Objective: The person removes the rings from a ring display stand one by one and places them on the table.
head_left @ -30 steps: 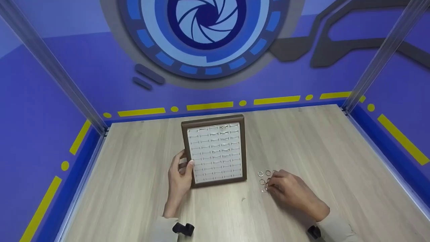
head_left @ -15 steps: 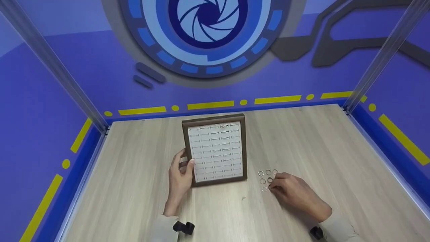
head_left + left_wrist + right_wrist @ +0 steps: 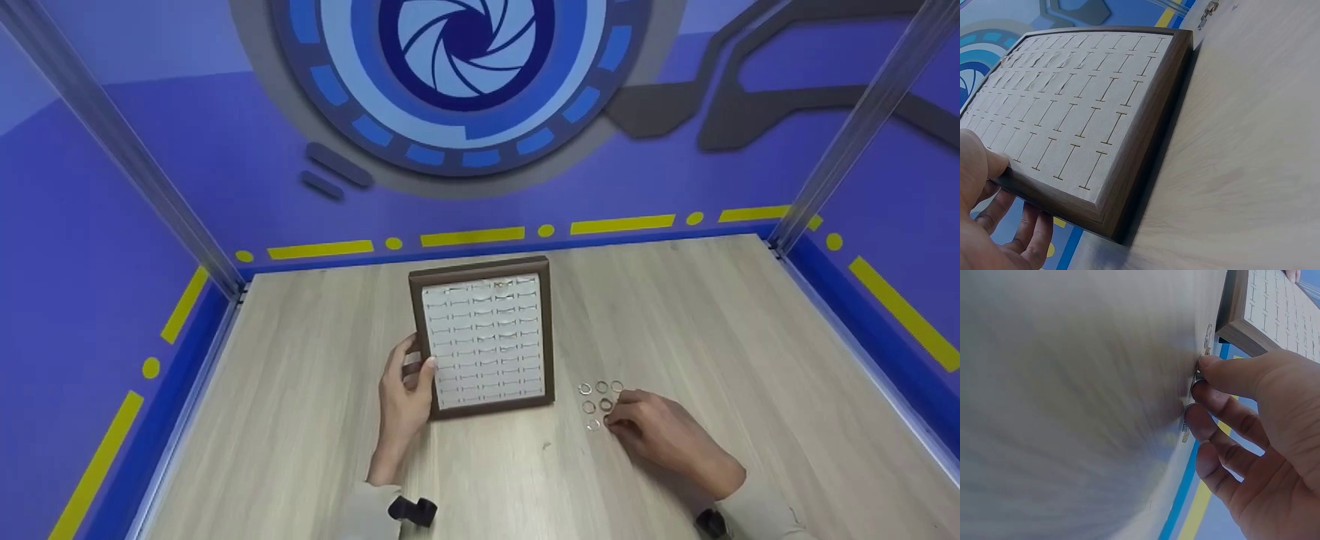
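A ring display board point(image 3: 487, 361) with a brown wooden frame and a slotted white pad stands tilted on the table. My left hand point(image 3: 405, 397) grips its left edge, thumb on the front and fingers behind; the left wrist view shows the thumb point(image 3: 996, 164) on the rim. Several rings point(image 3: 589, 407) lie grouped on the table to the right of the board. Beside them my right hand point(image 3: 671, 439) has its fingertips at the tabletop. In the right wrist view, thumb and forefinger pinch a small ring point(image 3: 1199, 375), mostly hidden by the fingertips.
The light wooden table point(image 3: 300, 420) is bounded by a blue patterned back wall point(image 3: 187, 165) and side walls. Metal corner posts point(image 3: 847, 135) rise at both far corners. Some slots in the upper part of the board look bulged, perhaps with rings in them.
My right hand has drawn slightly right and back from the group, uncovering more rings. The left hand and the board keep their place.
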`<act>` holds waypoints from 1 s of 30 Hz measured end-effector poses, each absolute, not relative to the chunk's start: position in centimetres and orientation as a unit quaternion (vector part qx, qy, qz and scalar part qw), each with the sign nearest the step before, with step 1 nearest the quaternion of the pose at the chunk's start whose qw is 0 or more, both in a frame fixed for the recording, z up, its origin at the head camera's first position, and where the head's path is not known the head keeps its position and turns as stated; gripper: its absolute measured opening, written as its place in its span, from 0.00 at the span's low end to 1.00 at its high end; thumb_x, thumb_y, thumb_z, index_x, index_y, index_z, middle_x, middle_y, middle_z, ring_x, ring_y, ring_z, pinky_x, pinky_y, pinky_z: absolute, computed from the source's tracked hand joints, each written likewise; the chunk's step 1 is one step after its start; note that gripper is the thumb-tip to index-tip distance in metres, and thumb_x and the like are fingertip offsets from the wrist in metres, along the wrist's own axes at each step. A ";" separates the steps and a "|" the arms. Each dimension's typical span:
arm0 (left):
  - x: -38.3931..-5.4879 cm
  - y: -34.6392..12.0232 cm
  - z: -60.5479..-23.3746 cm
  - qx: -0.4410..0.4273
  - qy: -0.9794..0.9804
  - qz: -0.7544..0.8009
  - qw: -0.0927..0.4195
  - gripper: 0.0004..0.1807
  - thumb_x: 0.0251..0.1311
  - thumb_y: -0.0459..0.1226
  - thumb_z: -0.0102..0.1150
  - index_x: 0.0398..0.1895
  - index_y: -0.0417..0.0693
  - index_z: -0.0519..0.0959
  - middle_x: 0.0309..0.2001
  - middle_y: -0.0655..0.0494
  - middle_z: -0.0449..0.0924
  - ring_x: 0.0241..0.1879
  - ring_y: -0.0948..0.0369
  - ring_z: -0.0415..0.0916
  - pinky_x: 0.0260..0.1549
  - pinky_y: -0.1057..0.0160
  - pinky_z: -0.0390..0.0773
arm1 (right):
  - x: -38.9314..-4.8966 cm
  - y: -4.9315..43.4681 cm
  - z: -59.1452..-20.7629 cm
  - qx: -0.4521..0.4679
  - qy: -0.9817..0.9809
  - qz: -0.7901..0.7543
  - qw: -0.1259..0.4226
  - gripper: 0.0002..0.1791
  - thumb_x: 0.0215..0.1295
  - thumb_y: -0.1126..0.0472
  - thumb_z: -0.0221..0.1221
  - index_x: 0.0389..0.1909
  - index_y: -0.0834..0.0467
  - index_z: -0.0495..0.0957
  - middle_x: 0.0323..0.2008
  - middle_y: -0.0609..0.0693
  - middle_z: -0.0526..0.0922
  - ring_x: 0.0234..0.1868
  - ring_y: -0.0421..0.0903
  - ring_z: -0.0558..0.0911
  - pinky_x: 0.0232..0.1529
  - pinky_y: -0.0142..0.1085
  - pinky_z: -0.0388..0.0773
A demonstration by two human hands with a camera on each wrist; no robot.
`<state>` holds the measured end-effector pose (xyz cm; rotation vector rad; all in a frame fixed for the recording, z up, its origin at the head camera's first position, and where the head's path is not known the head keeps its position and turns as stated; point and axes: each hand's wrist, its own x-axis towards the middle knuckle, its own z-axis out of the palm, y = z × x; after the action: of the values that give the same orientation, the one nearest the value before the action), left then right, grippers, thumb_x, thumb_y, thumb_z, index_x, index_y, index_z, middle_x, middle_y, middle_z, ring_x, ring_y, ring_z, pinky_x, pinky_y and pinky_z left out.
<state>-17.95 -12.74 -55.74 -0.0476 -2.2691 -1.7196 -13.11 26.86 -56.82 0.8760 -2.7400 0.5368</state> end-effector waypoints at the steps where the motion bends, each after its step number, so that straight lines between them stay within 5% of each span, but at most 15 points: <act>1: -18.0 -12.7 -55.8 -0.017 -0.787 -0.599 0.147 0.27 0.76 0.32 0.61 0.76 0.46 0.70 0.60 0.44 0.79 0.51 0.50 0.85 0.53 0.51 0.87 | -13.1 26.9 -56.8 0.299 -0.931 0.183 0.107 0.07 0.59 0.68 0.75 0.33 0.51 0.91 0.35 0.40 0.87 0.37 0.39 0.86 0.38 0.40 0.87; 30: -17.9 -12.7 -55.8 -0.013 -0.788 -0.599 0.143 0.28 0.76 0.32 0.61 0.76 0.46 0.70 0.62 0.44 0.77 0.51 0.51 0.84 0.53 0.55 0.87 | -15.8 23.3 -49.6 0.321 -0.902 0.235 0.170 0.10 0.61 0.69 0.74 0.33 0.49 0.89 0.35 0.37 0.84 0.33 0.33 0.82 0.31 0.33 0.83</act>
<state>-17.85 -12.67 -55.76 -0.0367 -2.2724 -1.7286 -15.76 23.26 -49.65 0.9115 -2.5618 0.6687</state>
